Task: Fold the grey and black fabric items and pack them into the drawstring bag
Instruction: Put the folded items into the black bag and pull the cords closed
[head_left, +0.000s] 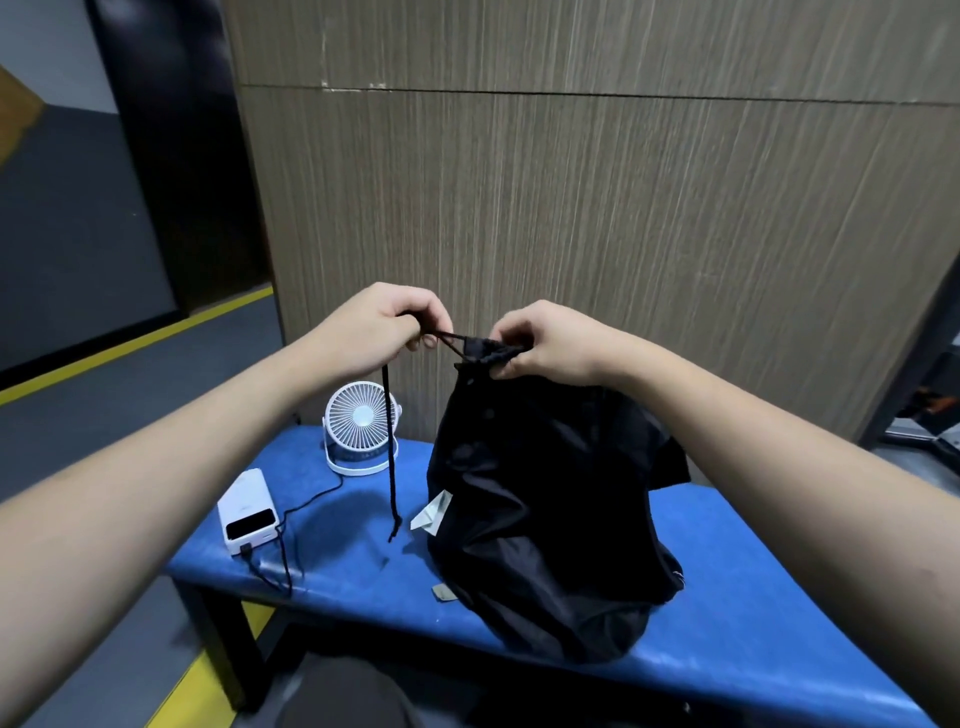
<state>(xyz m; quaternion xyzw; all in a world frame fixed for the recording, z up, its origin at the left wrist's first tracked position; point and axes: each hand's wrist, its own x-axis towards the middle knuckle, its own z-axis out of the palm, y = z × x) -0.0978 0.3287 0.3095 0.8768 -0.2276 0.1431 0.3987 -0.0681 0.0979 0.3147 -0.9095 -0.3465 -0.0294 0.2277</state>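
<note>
A full black drawstring bag (545, 519) stands on the blue padded bench (779, 623), its mouth gathered tight at the top. My right hand (550, 340) pinches the bunched neck of the bag. My left hand (387, 325) grips the black drawstring cord (390, 467) just left of the neck, and the cord's loose end hangs down toward the bench. A white label (431, 514) sticks out at the bag's left side. No grey or black fabric items lie outside the bag; its contents are hidden.
A small white desk fan (362, 428) stands at the back left of the bench. A white power bank (248, 512) with a black cable lies near the left end. A wood-grain wall rises right behind the bench. Grey floor with yellow lines lies to the left.
</note>
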